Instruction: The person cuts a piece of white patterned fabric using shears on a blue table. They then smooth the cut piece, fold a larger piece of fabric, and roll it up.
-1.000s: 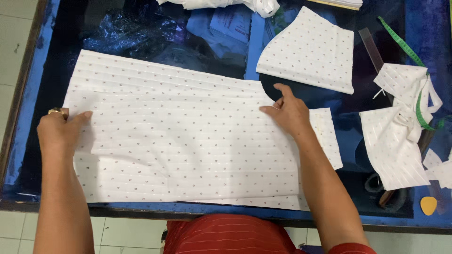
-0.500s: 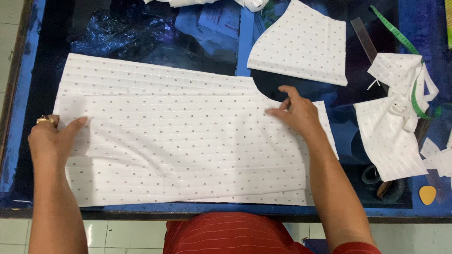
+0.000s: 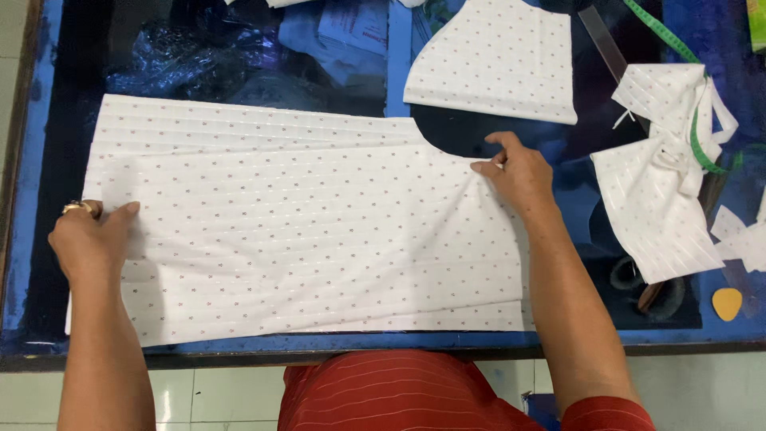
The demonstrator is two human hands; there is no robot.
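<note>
Two hands (image 3: 92, 239) (image 3: 515, 172) on dotted cloth (image 3: 303, 231) — scraps (image 3: 662, 191), tape measure (image 3: 686, 88) alongside

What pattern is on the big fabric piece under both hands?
White fabric piece with small reddish dots and faint stripes; head view.

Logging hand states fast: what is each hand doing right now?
Left hand: closed loosely, pressing the left edge of the large white dotted fabric panel.
Right hand: fingers pinching the panel's right edge beside its curved cutout.

Left hand (image 3: 89, 239) flat, right hand (image 3: 517, 172) pinching
</note>
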